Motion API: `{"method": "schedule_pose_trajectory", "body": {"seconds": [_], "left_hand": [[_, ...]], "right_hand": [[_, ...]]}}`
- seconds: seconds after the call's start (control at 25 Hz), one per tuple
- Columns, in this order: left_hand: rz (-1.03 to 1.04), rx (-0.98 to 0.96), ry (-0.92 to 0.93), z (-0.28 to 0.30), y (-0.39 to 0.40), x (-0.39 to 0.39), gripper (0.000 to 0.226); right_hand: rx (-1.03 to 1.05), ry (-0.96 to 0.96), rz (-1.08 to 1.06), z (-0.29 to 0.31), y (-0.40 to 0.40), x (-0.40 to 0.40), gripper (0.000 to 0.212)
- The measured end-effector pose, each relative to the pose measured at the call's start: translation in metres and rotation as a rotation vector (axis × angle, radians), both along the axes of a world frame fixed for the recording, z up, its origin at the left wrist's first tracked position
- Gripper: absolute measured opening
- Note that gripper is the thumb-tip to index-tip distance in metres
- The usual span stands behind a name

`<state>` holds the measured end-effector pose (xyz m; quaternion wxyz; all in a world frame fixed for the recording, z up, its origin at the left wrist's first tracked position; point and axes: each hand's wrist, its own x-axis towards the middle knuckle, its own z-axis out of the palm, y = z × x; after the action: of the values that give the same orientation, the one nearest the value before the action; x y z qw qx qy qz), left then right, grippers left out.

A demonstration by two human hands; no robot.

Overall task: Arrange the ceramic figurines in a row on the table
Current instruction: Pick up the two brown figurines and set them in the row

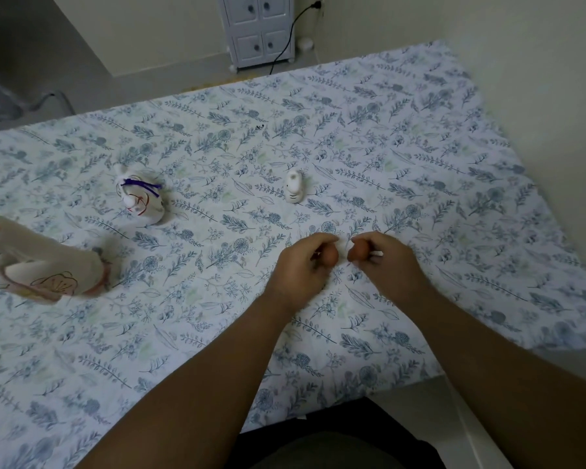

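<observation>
My left hand (pixel 303 265) is closed around a small figurine with a round brown end (pixel 331 256); the rest of it is hidden in my fingers. My right hand (pixel 388 260) grips a matching brown-ended figurine (pixel 358 251), with a bit of white showing at its far side. The two brown ends nearly touch above the table's middle front. A small white figurine (pixel 294 186) stands behind my hands. A round white figurine with a purple cord (pixel 141 198) sits to the left. A large white figurine with pink markings (pixel 38 265) stands at the far left, partly cut off.
The table (pixel 420 137) is covered with a white cloth printed with blue leaves. Its right edge runs along a wall. A small white cabinet (pixel 257 28) and a black cable (pixel 290 35) stand on the floor beyond the far edge.
</observation>
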<state>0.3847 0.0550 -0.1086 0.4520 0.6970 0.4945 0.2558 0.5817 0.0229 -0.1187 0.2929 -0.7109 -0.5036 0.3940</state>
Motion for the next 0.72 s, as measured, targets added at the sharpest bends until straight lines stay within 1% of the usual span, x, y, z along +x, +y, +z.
{"method": "schedule_pose_trajectory", "body": {"seconds": [0.08, 0.28, 0.36, 0.48, 0.6, 0.72], "left_hand": [[-0.001, -0.039, 0.008, -0.001, -0.002, -0.004, 0.049], [0.01, -0.045, 0.118, -0.004, -0.003, -0.003, 0.054], [0.004, -0.072, 0.141, -0.004, -0.004, -0.003, 0.061], [0.005, -0.082, 0.154, -0.003, -0.009, -0.007, 0.069], [0.043, -0.092, 0.154, 0.006, -0.016, -0.015, 0.063], [0.117, -0.082, 0.165, 0.02, -0.025, -0.032, 0.054]], "right_hand": [[-0.007, -0.002, 0.018, 0.0, -0.002, 0.001, 0.031], [-0.018, -0.042, 0.054, 0.002, -0.002, 0.0, 0.035], [-0.024, -0.071, 0.071, 0.005, -0.003, -0.001, 0.042], [-0.025, -0.105, 0.099, 0.014, -0.007, -0.003, 0.059], [0.052, -0.145, 0.147, 0.026, -0.01, -0.008, 0.069], [0.14, -0.235, 0.171, 0.043, -0.007, -0.021, 0.065]]}}
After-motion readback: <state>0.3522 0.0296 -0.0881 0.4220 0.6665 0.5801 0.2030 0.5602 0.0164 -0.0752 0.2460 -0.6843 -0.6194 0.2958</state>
